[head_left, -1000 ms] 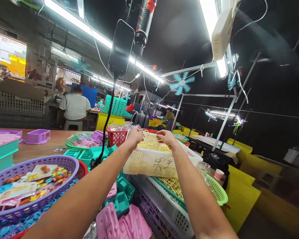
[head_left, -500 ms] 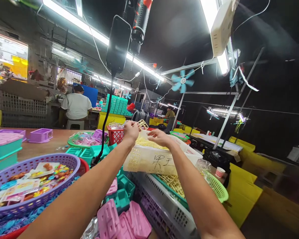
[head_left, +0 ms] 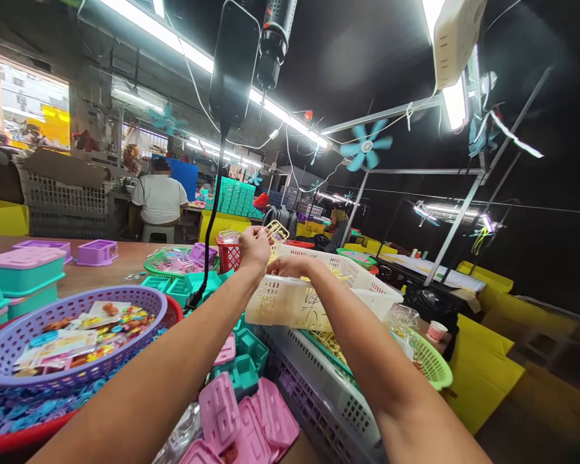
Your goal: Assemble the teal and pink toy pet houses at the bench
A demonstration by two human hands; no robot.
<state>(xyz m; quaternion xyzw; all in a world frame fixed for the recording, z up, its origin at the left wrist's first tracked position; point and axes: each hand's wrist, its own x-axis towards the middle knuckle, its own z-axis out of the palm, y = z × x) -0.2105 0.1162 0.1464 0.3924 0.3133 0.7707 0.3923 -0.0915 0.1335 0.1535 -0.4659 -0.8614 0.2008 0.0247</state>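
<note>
Raised over the left end of a white plastic basket (head_left: pixel 275 309), my left hand (head_left: pixel 254 248) is closed on a cream plastic sprue frame (head_left: pixel 277 231), which sticks up beyond the fingers. My right hand (head_left: pixel 292 265) dips low inside the same basket, beside my left wrist. Its fingertips are hidden behind the basket's near wall, so its grip does not show. Pale yellow plastic pieces (head_left: pixel 339 274) lie in the basket, and handwriting marks its front. More thin cream pieces (head_left: pixel 329 340) show beneath it in a green tray.
A purple basket (head_left: pixel 162 308) of small colourful parts stands at left, over blue rings. Pink trays (head_left: pixel 256 425) and teal trays (head_left: pixel 244 364) lie in front. A black cable (head_left: pixel 214 225) and a screwdriver (head_left: pixel 270 48) hang ahead. A paper cup (head_left: pixel 437 331) is at right.
My right hand has moved left and down into the white basket. My left hand still holds the sprue frame up. The view has turned slightly left.
</note>
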